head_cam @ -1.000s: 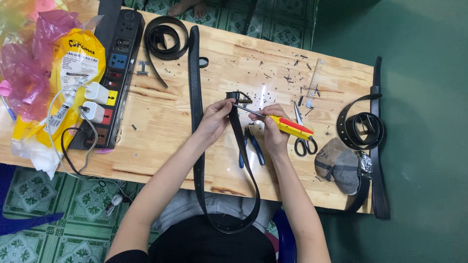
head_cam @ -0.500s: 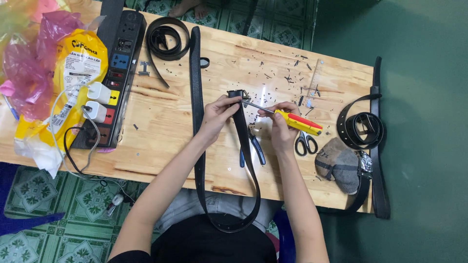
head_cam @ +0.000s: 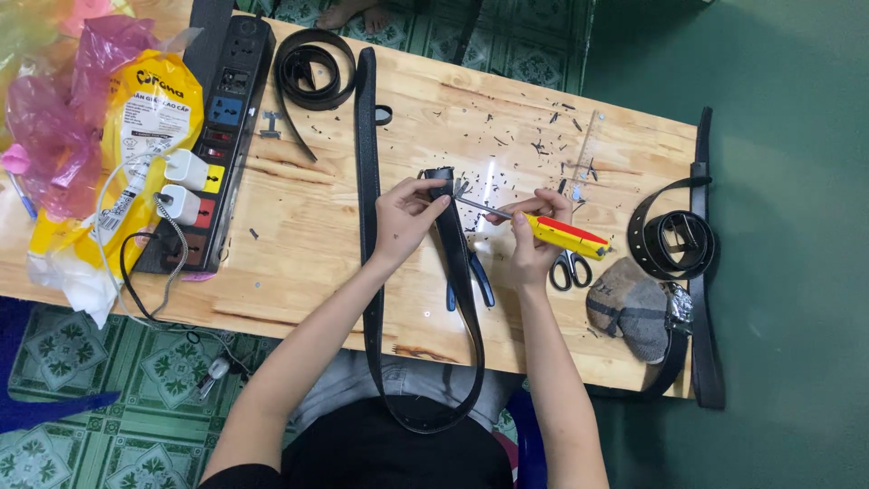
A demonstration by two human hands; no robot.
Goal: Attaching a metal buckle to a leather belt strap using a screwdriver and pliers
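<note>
Right hand (head_cam: pixel 534 237) gripping yellow screwdriver (head_cam: pixel 557 233), now raised nearer belt end (head_cam: pixel 442 181) pinched by left hand (head_cam: pixel 405 217).

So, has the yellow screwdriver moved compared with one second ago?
Yes, slightly. The yellow screwdriver has shifted up the table, away from the scissors, its tip nearer the belt end.

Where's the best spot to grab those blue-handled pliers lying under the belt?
Likely by the blue handles, coming from the table's near edge. Both handles poke out below the black belt, splayed toward the person, while the jaw end is hidden beneath the strap, so that side offers nothing to pinch.
</note>
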